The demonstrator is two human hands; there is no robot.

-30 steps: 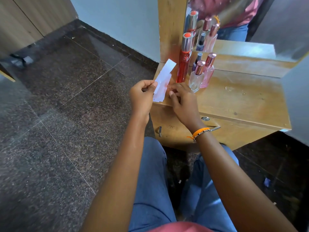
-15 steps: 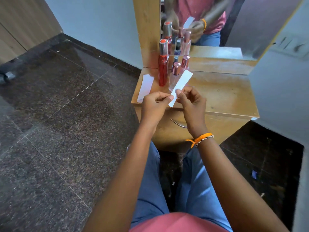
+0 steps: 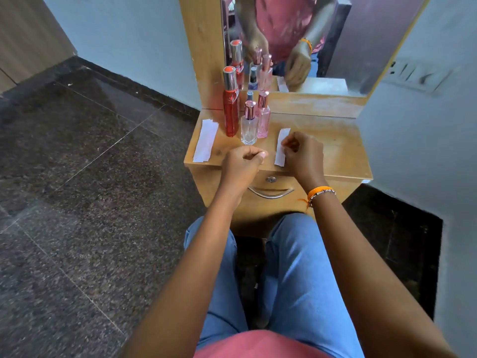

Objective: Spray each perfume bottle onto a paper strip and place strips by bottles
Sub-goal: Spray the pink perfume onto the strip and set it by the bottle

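Several perfume bottles stand at the back left of a small wooden dresser top (image 3: 335,151): a tall red bottle (image 3: 230,109), a clear bottle (image 3: 249,127) in front, a pink bottle (image 3: 263,120) and a small dark-capped bottle (image 3: 249,95) behind. A white paper strip (image 3: 280,148) lies on the wood just right of the clear and pink bottles, with my right hand (image 3: 303,153) pinching its right edge. My left hand (image 3: 242,161) hovers in a loose fist at the front edge, holding nothing. A small stack of spare strips (image 3: 206,143) lies left of the red bottle.
A mirror (image 3: 296,42) behind the dresser reflects the bottles and my hands. A drawer with a metal handle (image 3: 271,193) sits under the top. Dark stone floor (image 3: 90,177) spreads to the left; a pale wall (image 3: 426,151) closes in on the right.
The strip, held in the air by both hands before, has come down onto the wood right of the bottles. My left hand has let go of it and closed.
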